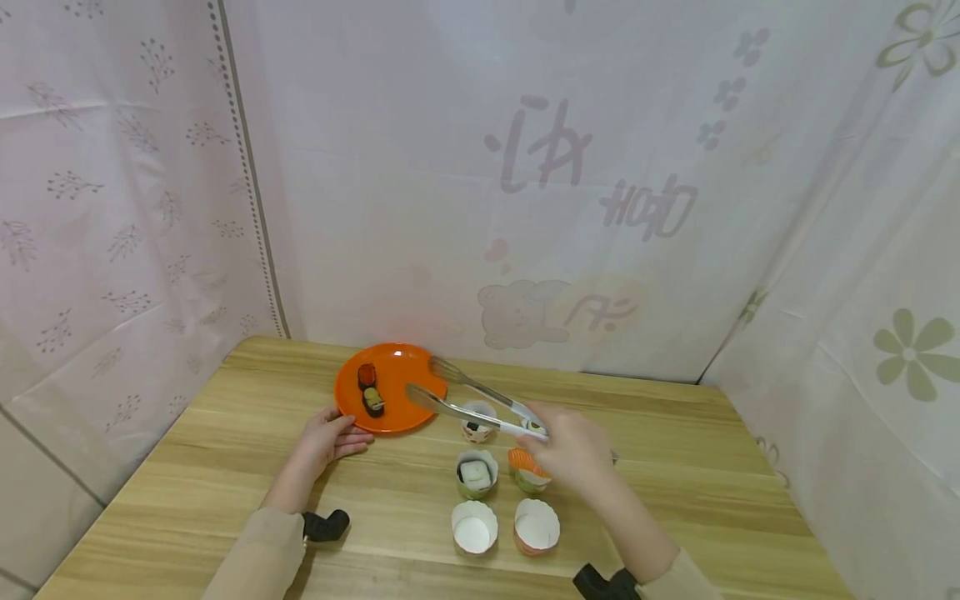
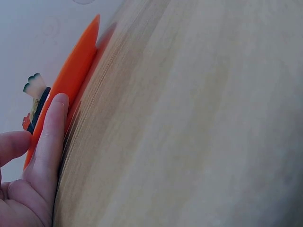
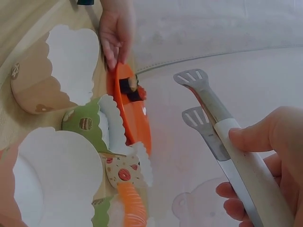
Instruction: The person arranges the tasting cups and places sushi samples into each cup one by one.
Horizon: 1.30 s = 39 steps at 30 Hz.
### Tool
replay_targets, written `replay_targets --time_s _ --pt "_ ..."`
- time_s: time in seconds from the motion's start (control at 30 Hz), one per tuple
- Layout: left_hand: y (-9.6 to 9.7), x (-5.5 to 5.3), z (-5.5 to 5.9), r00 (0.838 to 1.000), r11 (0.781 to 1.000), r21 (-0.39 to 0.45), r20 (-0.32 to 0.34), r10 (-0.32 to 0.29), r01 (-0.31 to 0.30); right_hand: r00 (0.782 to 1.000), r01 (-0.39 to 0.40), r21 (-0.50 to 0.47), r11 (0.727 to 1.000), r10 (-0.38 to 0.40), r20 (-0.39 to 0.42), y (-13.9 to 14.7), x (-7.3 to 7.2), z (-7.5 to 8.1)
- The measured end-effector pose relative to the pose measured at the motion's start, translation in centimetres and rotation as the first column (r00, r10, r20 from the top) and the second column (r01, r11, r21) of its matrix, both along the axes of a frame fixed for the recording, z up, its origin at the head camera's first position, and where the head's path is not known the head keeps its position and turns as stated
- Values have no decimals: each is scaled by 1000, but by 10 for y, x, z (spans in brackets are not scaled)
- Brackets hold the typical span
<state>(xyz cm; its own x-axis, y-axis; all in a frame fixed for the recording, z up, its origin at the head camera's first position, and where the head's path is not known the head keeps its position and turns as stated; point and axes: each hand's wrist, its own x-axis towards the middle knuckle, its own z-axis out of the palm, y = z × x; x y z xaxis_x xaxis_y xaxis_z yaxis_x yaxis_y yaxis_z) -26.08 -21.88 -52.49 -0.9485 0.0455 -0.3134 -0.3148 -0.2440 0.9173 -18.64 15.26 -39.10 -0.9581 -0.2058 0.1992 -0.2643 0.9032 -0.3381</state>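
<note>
My left hand [image 1: 322, 440] pinches the near left rim of a round orange plate [image 1: 408, 367], with the thumb over the rim and a finger along its underside in the left wrist view. On the plate's left side lie two toy sushi pieces, one topped red [image 1: 367, 375] and one topped yellow-green [image 1: 373, 402]. Metal tongs [image 3: 251, 172] with white handles are gripped in my right hand [image 1: 573, 446]. Their slotted tips stand apart with nothing between them, overlapping the plate's right side in the head view.
Scalloped paper cups stand right of the plate. One holds a white-topped piece [image 1: 475, 475], another an orange-striped sushi piece [image 1: 522, 459], and a patterned cup [image 1: 480, 433] something dark. Two near cups, one left [image 1: 474, 531] and one right [image 1: 536, 527], show bare insides. Curtains enclose the wooden table [image 1: 405, 533].
</note>
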Motion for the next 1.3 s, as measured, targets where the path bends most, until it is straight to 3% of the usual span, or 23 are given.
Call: replay_targets --time_s 0.9,1.3 --pt "-1 -2 -1 1000 1000 8 -16 0 1 996 -82 50 995 83 -14 -41 -16 -12" --pt "0 -1 -2 1000 1000 13 -24 -3 4 995 -86 72 994 81 60 -60 -21 -19"
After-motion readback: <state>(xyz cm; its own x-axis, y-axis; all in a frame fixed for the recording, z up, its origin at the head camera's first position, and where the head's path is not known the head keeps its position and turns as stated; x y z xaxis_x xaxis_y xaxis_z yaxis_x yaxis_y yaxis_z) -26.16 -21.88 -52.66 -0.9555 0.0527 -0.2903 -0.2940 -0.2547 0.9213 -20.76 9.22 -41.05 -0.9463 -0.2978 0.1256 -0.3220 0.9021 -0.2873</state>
